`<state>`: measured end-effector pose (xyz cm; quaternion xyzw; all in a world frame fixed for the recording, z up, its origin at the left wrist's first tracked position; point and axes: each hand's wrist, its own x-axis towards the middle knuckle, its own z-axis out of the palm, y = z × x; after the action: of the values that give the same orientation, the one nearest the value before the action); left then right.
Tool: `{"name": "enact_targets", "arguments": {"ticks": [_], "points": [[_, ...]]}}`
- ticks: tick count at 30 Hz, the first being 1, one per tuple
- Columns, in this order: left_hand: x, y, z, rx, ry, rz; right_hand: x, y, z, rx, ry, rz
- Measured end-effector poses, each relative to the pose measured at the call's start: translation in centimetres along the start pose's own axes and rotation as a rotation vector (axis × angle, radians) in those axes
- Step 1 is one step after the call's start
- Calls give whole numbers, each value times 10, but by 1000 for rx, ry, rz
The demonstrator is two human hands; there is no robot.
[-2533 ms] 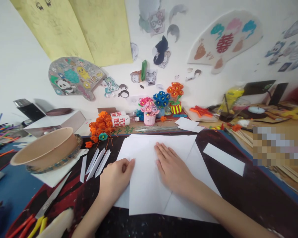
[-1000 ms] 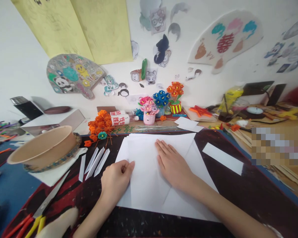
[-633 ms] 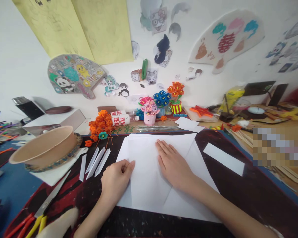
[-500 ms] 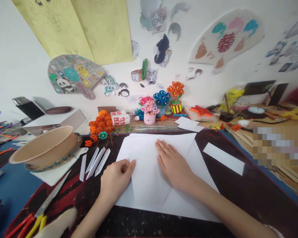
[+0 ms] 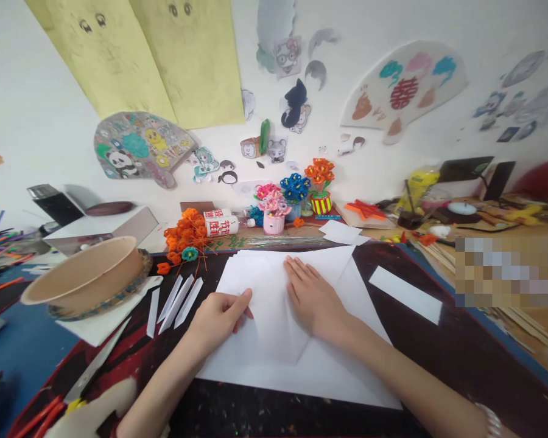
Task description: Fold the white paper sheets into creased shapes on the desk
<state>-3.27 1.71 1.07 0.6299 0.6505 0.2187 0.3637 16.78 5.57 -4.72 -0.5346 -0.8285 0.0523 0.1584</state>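
White sheets of paper (image 5: 265, 374) lie in a loose stack before me, the top one with a part folded over. My right hand (image 5: 313, 292) rests flat on the folded part, fingers stretched out and close together. At the left side of the fold, my left hand (image 5: 223, 316) pinches the paper edge between thumb and curled fingers. Left of the stack lie several narrow folded paper strips (image 5: 178, 304). A single white paper strip (image 5: 406, 293) lies to the right. Scissors (image 5: 89, 377) with red and yellow handles are at the lower left, partly covered by something pale.
A round tan basin (image 5: 86, 274) stands at the left. Behind the paper are orange pipe-cleaner flowers (image 5: 187, 231), small flower pots (image 5: 274, 222) and thin wires (image 5: 285, 241). Small paper pieces (image 5: 342, 232) lie at the back. Thin wooden sticks (image 5: 516, 319) occupy the right side.
My left hand has shifted slightly right and up, drawing the folded edge inward, so more of the sheet below shows. My right hand stays flat on the paper. The head view has tilted up slightly.
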Motion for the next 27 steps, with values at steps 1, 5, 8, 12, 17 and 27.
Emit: {"name": "enact_targets", "arguments": {"ticks": [1, 5, 8, 12, 17, 27], "points": [[0, 0, 1, -21, -13, 8, -1, 0, 0, 18, 28, -5], [2, -8, 2, -87, -23, 24, -7, 2, -4, 175, 170, -109], [4, -14, 1, -93, 42, 30, -12, 2, -8, 279, 197, -265], [1, -15, 2, 82, 137, 39, -14, 0, -12, 304, 141, -324], [-7, -12, 8, 271, 195, -18, -18, -3, -9, 213, 46, -241], [-17, -12, 22, 534, 241, -85, -21, -10, -3, -30, -47, -81]]}}
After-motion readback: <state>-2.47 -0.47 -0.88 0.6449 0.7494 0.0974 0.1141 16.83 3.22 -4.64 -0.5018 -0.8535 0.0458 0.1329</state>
